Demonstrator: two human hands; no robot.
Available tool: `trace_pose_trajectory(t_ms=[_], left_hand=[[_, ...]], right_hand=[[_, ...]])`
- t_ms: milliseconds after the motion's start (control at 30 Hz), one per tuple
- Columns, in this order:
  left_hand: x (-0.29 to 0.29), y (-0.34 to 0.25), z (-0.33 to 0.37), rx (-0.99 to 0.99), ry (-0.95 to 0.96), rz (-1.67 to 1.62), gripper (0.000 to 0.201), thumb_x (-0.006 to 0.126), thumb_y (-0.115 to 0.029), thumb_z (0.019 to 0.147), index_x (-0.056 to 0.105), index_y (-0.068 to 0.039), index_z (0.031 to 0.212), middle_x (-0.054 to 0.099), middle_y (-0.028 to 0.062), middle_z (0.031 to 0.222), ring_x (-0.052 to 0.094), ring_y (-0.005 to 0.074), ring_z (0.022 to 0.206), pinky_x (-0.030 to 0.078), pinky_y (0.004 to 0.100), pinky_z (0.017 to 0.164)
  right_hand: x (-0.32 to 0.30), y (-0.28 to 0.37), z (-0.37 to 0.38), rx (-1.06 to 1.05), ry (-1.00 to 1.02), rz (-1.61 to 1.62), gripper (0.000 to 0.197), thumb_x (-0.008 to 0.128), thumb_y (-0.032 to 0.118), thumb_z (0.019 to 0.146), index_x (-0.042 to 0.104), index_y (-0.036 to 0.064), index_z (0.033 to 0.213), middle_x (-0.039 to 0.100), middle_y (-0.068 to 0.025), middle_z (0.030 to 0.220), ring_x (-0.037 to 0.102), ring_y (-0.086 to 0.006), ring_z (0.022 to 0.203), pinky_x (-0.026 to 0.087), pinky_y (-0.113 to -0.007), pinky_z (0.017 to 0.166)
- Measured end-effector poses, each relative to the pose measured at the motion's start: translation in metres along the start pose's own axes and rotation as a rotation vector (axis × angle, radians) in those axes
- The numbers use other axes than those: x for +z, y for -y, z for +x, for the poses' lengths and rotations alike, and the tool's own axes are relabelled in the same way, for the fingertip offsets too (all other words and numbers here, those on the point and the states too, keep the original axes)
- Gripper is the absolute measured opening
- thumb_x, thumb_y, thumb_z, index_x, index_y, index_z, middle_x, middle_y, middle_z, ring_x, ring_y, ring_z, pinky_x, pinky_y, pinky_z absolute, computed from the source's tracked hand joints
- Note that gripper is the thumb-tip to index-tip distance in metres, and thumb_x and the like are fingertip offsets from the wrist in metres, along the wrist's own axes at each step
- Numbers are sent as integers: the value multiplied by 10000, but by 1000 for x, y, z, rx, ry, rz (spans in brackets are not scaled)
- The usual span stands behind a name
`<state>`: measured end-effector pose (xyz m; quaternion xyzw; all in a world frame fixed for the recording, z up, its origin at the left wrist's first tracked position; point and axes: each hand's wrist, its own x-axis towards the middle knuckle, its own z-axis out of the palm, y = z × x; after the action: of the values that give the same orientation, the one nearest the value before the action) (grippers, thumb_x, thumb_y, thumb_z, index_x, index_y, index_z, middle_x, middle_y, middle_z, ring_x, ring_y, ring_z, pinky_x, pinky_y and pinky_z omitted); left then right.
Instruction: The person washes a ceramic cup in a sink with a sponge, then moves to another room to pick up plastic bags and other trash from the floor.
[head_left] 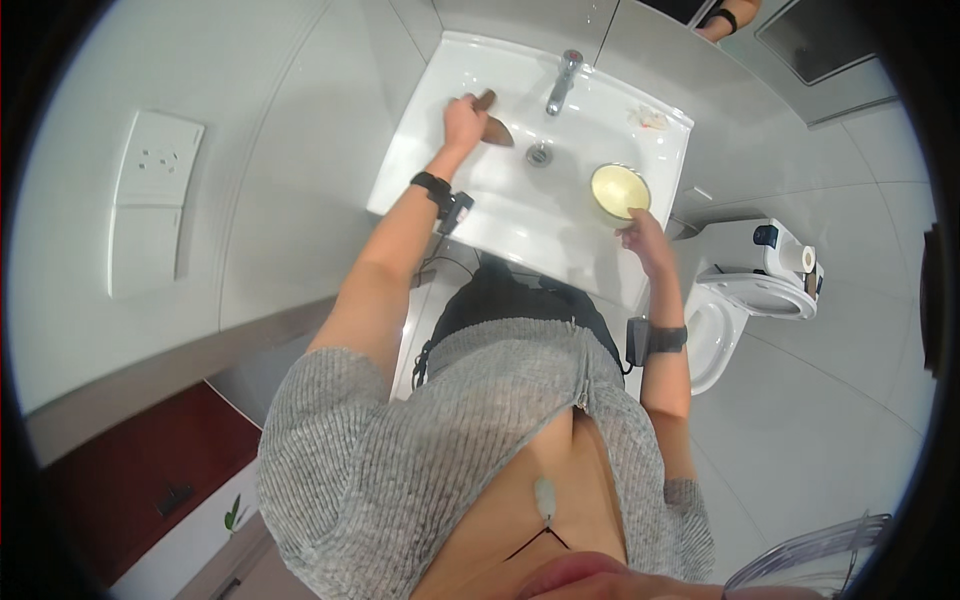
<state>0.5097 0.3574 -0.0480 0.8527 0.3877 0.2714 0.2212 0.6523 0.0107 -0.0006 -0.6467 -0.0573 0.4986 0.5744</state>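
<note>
My left hand (464, 122) is closed on a flat brown object (497, 132) at the left side of the white sink (510, 190). The object's rounded end points toward the drain, and another brown part sticks out past my fingers on the far side. Its exact kind I cannot make out. At the sink's right side, my right hand (648, 240) grips the near rim of a round bowl (620, 190). The bowl's inside is pale yellow, and its rim is darker.
A chrome faucet (564, 82) rises at the sink's back edge, beyond the drain (539, 154). A crumpled whitish item (648, 118) lies in the back right corner. To the right is a toilet (712, 330); at the left wall sits a socket panel (155, 160).
</note>
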Motion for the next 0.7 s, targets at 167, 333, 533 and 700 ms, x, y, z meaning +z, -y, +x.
trace_pose_trajectory(t_ms=[167,333,533,700], left_hand=[[-18,27,98,-104,3,139,520,638,-211,718,454,29,1140,545,246,912,527,369,851,448,409,770],[30,-17,128,571,241,-14,650,675,-256,700,399,8,1226,491,237,1124,483,363,1021,410,372,870],[80,-83,149,801,518,-172,447,654,-222,721,511,-37,1102,561,174,972,530,331,932,439,361,816],[92,-95,153,724,636,125,296,632,-241,751,548,11,882,578,168,831,573,326,822,475,379,738]], right_hand=[[58,2,52,40,-37,-235,277,486,307,807,456,32,821,557,-77,617,453,-97,476,393,-225,462],[89,-7,100,88,-37,-214,272,491,287,784,490,16,808,558,-68,628,480,-110,488,408,-238,465],[114,-3,139,79,-90,-40,236,464,205,818,426,13,950,532,-60,666,496,-110,518,427,-242,485],[122,2,150,118,-149,-34,241,455,215,830,425,12,957,536,-55,672,501,-104,534,431,-241,498]])
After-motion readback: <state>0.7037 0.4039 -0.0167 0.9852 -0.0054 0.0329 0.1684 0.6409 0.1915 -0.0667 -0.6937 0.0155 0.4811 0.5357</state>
